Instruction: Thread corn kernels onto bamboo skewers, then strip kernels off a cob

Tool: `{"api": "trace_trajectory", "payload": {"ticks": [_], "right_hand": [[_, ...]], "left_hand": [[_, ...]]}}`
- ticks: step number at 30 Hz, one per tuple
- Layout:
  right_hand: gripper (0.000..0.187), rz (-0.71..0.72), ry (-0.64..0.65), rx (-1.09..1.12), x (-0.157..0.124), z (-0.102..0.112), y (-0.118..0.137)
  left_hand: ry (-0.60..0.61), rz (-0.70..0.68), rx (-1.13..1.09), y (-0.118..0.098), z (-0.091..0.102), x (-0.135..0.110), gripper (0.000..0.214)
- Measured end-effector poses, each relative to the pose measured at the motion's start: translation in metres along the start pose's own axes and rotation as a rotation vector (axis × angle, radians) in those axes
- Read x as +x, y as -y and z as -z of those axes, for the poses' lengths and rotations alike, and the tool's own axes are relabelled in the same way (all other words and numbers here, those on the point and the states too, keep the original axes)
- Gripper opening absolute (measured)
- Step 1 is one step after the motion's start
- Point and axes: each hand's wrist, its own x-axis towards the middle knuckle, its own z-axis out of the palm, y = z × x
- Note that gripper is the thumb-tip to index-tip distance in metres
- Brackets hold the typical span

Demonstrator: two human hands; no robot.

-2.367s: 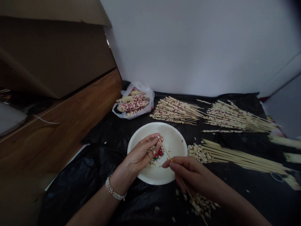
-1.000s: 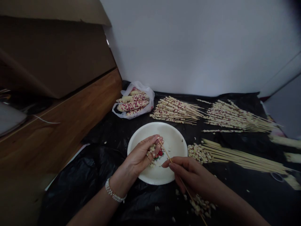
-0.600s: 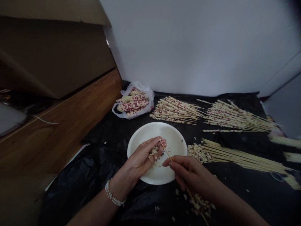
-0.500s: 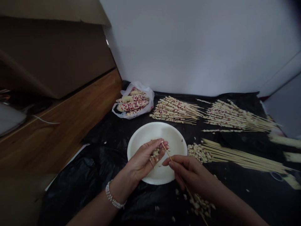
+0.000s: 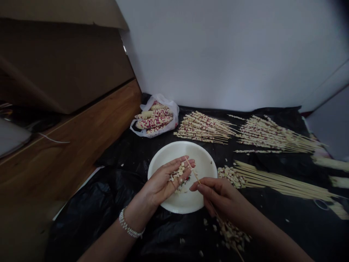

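Note:
My left hand (image 5: 160, 182), wearing a beaded bracelet (image 5: 128, 227), cups loose white corn kernels (image 5: 178, 174) above a white plate (image 5: 177, 148). More kernels and a red printed pattern lie on the plate, partly hidden under that hand. My right hand (image 5: 218, 194) pinches a thin bamboo skewer (image 5: 194, 174), whose tip reaches the kernels in my left palm. Its lower end runs down past a small heap of kernels (image 5: 231, 234) on the black plastic.
Behind the plate, a white plastic bag (image 5: 141, 123) holds speckled red-and-white corn cobs (image 5: 154, 122). Kernel-threaded skewer bundles (image 5: 203, 127) (image 5: 275, 136) lie beyond, with bare skewers (image 5: 280, 183) and loose kernels (image 5: 230, 175) at right. A wooden ledge (image 5: 68, 145) runs along the left.
My left hand has opened flatter and shifted slightly up, spreading the kernels across the palm. My right hand has moved slightly up and toward the plate with the skewer.

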Motion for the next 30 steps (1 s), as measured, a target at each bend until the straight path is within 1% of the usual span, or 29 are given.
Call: {"api": "trace_trajectory", "payload": {"ticks": [3,6,10,14,23,27,30], "right_hand": [[0.038,-0.010,0.005,-0.002,0.000,-0.002,-0.001],[0.038,-0.054,0.017,0.008,-0.001,-0.003,0.000],[0.038,-0.069,0.022,0.019,-0.001,-0.005,0.000],[0.037,-0.069,0.035,0.031,-0.001,-0.007,-0.004],[0.035,-0.087,0.038,0.062,-0.002,-0.009,-0.004],[0.036,-0.093,0.043,0.056,-0.001,-0.009,-0.003],[0.035,-0.096,0.039,0.038,-0.001,-0.009,0.001]], "left_hand": [[-0.038,-0.004,-0.036,0.002,0.002,0.002,0.028],[-0.074,-0.015,-0.042,0.003,0.000,0.003,0.030],[-0.105,-0.075,0.004,0.002,-0.004,0.004,0.027],[-0.138,-0.098,0.015,0.001,-0.008,0.003,0.022],[-0.095,-0.183,0.030,0.004,-0.012,0.003,0.018],[-0.118,-0.187,0.012,0.003,-0.012,0.002,0.018],[-0.111,-0.176,0.014,0.002,-0.011,0.002,0.021]]}}
